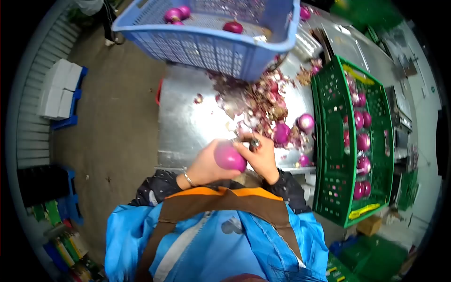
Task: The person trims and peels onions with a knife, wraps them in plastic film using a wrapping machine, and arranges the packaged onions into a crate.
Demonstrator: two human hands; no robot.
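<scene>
My left hand [205, 163] is closed around a smooth purple-red onion [230, 156], held just above the near edge of the metal table. My right hand [263, 160] is at the onion's right side, its thumb against the skin. Its curled fingers grip a small dark tool with a shiny end [254, 143]; the rest is hidden, so I cannot tell its kind. Just beyond the right hand, a peeled onion [282, 134] lies among loose onion skins [265, 101]. Another onion [306, 123] sits to its right, and a smaller one [304, 160] nearer me.
A blue plastic crate [197, 40] with several onions stands at the table's far side. On the right, a green crate [332, 141] holds several wrapped onions. The metal table [181, 113] lies between. White boxes [61, 89] rest on a blue pallet at left; a person's leg [107, 21] shows behind.
</scene>
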